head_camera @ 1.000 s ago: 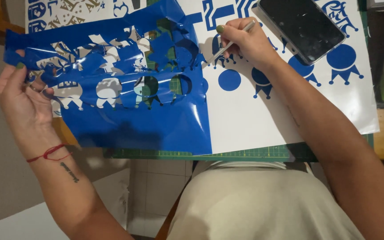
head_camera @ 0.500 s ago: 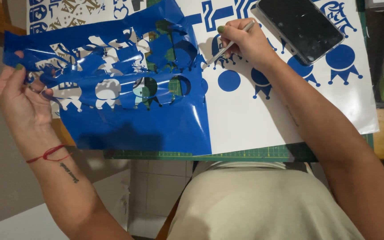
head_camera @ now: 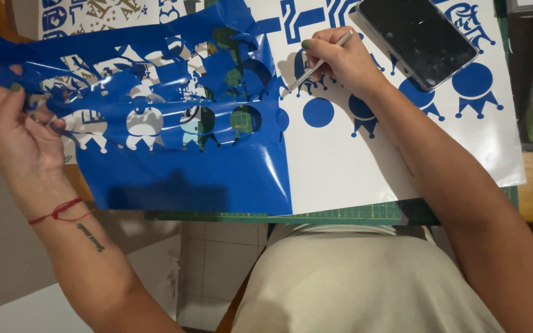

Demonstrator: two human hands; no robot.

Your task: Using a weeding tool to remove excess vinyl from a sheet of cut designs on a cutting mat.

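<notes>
Nothing has shifted; left hand still pinches glossy blue vinyl; right hand grips thin weeding tool.

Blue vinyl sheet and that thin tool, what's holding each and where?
The left hand grips the peeled blue vinyl sheet by its left edge; the right hand pinches the thin tool along its upper shaft, pen-style.

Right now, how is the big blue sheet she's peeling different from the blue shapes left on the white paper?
The peeled blue sheet is one big piece full of holes, lifted and wrinkled in the left hand. The blue shapes are small separate pieces, circles and crown-like bits, lying flat on the white backing. The right hand works a thin tool among the shapes, not on the sheet. Both are the same shiny blue.
</notes>
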